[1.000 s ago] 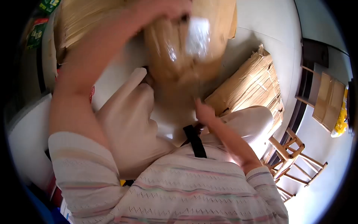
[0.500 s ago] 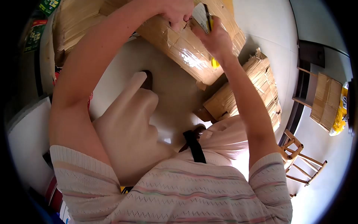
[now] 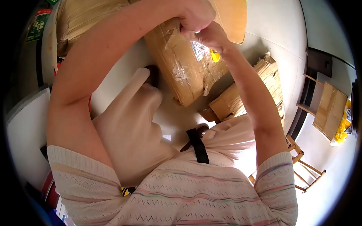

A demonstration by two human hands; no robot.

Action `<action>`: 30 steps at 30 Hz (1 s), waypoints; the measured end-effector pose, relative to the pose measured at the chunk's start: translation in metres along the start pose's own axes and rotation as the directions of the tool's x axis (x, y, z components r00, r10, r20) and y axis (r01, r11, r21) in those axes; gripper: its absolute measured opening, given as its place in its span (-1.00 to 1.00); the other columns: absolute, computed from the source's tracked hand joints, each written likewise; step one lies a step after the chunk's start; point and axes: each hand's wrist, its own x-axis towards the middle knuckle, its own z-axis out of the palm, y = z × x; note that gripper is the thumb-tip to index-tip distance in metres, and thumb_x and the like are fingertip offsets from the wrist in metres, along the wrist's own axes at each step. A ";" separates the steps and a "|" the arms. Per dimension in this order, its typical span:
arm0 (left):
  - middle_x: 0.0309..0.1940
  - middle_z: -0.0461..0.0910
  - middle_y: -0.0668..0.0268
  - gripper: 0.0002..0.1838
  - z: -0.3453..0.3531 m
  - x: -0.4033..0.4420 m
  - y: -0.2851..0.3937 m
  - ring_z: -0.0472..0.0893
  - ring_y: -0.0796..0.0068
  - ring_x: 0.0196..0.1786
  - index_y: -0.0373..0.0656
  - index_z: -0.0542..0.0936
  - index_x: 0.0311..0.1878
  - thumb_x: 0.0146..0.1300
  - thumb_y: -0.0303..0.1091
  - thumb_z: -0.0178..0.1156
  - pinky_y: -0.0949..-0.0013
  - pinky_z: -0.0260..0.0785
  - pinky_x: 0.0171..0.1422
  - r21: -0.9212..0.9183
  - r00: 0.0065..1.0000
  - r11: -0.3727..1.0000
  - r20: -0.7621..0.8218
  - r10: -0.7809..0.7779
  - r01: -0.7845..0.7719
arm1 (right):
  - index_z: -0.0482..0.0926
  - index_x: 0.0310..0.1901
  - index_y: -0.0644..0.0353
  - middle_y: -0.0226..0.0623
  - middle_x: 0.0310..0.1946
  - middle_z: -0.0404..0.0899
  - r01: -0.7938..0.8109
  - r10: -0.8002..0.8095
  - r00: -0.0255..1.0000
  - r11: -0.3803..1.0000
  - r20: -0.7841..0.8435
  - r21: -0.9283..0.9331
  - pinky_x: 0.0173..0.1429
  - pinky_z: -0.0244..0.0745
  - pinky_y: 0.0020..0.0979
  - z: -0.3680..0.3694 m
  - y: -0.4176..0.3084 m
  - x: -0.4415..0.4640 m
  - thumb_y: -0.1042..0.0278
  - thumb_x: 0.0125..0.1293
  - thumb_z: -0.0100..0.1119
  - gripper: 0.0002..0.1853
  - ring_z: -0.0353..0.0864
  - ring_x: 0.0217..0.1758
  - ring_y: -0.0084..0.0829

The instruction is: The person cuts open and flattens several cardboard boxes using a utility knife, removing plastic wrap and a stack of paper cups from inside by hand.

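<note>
Your right hand (image 3: 213, 37) has closed in on your left hand (image 3: 198, 15) since half a second ago, and the box (image 3: 179, 67) has swung so its near corner points closer to you; the work now looks two-handed, gathered at one spot. That box rests on the floor (image 3: 277, 26) ahead of you, left of a second carton (image 3: 228, 101) that lies toward the floor's right edge. Your left fingers are curled tight, and your right fingers bend in against them; you hide the tips, so I cannot tell what either grips. Beneath your right hand, the box shows a white label (image 3: 198, 51) with dark print and a yellow patch (image 3: 215, 56), neither legible; lettering on the red-and-green packet (image 3: 39, 26) is unreadable too.
</note>
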 end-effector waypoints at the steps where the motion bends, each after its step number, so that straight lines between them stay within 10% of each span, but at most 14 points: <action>1: -0.52 0.62 0.13 -0.82 0.000 -0.002 0.005 0.61 0.13 -0.42 -0.10 0.68 -0.48 -0.27 -0.38 0.23 0.14 0.41 -0.34 0.004 1.000 1.000 -0.018 0.009 -0.009 | 0.15 0.27 -0.04 -0.13 -0.11 0.60 -0.018 0.017 1.000 0.998 -0.010 -0.066 0.02 0.45 -0.24 0.003 -0.005 -0.003 0.05 -0.09 0.41 -0.12 0.56 0.01 -0.10; 6: -0.52 0.62 0.14 -0.82 -0.004 -0.007 -0.001 0.60 0.14 -0.41 -0.08 0.67 -0.48 -0.26 -0.42 0.20 0.14 0.41 -0.33 -0.040 0.999 0.998 -0.007 0.037 -0.037 | 0.13 0.26 -0.07 -0.11 -0.15 0.60 -0.295 0.283 0.954 0.945 -0.099 -0.141 0.01 0.47 -0.21 -0.015 -0.039 -0.004 0.27 0.04 0.28 -0.26 0.58 -0.05 -0.05; 7: -0.53 0.62 0.15 -0.82 -0.003 -0.009 -0.003 0.60 0.14 -0.41 -0.07 0.67 -0.48 -0.26 -0.42 0.20 0.14 0.40 -0.34 -0.015 0.999 0.999 0.005 0.045 -0.045 | 0.46 -0.04 0.09 -0.15 -0.27 0.64 -0.273 0.228 0.952 0.935 -0.203 -0.228 -0.07 0.50 -0.23 -0.018 -0.029 0.001 0.15 0.02 0.37 -0.53 0.63 -0.18 -0.10; 9: -0.54 0.61 0.17 -0.83 0.001 -0.016 -0.008 0.59 0.15 -0.42 -0.07 0.68 -0.48 -0.26 -0.41 0.20 0.15 0.40 -0.36 0.037 0.998 0.997 0.028 0.062 -0.063 | 0.25 0.20 0.09 -0.02 -0.29 0.62 -0.201 0.158 0.933 0.974 -0.324 -0.103 -0.15 0.54 -0.25 -0.049 -0.013 -0.002 0.19 -0.02 0.35 -0.28 0.65 -0.28 -0.17; 10: -0.54 0.61 0.17 -0.83 -0.003 -0.023 -0.009 0.59 0.15 -0.42 -0.06 0.68 -0.49 -0.26 -0.41 0.19 0.16 0.39 -0.37 -0.027 0.996 0.997 0.033 0.080 -0.079 | 0.22 0.14 0.27 -0.18 -0.42 0.57 -0.254 0.236 0.920 0.967 -0.312 -0.019 -0.43 0.50 -0.37 -0.074 -0.029 -0.008 0.51 -0.04 0.14 -0.38 0.58 -0.46 -0.36; 15: -0.52 0.62 0.24 -0.80 0.012 -0.052 -0.019 0.61 0.26 -0.40 -0.08 0.66 -0.49 -0.35 -0.45 0.29 0.21 0.43 -0.34 0.104 0.984 0.994 0.170 -0.059 0.041 | 0.27 0.19 0.15 -0.08 -0.19 0.58 -0.217 0.011 0.841 0.922 -0.541 -0.320 -0.06 0.50 -0.26 -0.168 0.089 -0.028 0.19 -0.02 0.28 -0.30 0.59 -0.21 -0.25; 19: -0.47 0.62 0.28 -0.85 0.011 -0.057 -0.007 0.58 0.23 -0.35 -0.08 0.62 -0.55 -0.29 -0.55 0.24 0.18 0.39 -0.27 0.253 0.949 0.937 0.141 -0.281 0.240 | 0.35 0.11 0.25 -0.13 -0.17 0.56 -0.386 0.208 0.777 0.903 -0.594 -0.190 -0.01 0.47 -0.27 -0.204 0.102 -0.073 0.20 -0.06 0.26 -0.35 0.57 -0.13 -0.26; 26: -0.47 0.63 0.21 -0.86 -0.018 -0.046 -0.019 0.60 0.23 -0.32 -0.11 0.65 -0.50 -0.11 -0.32 0.14 0.10 0.41 -0.23 0.449 0.882 0.789 -0.407 -0.236 0.418 | 0.46 -0.07 0.34 -0.37 -0.30 0.52 0.114 0.191 0.816 0.872 -0.545 0.476 -0.19 0.46 -0.53 -0.251 0.111 -0.115 0.44 0.03 0.27 -0.61 0.49 -0.32 -0.55; 30: -0.49 0.60 0.25 -0.89 -0.007 -0.033 -0.062 0.58 0.19 -0.34 -0.08 0.64 -0.53 -0.07 -0.35 0.13 -0.10 0.34 -0.12 0.454 0.761 0.759 -0.643 -0.085 0.467 | 0.47 -0.06 0.30 -0.39 -0.26 0.55 -0.001 0.278 0.717 0.918 -0.640 0.398 -0.12 0.46 -0.54 -0.318 0.134 -0.162 0.41 0.12 0.23 -0.66 0.52 -0.27 -0.57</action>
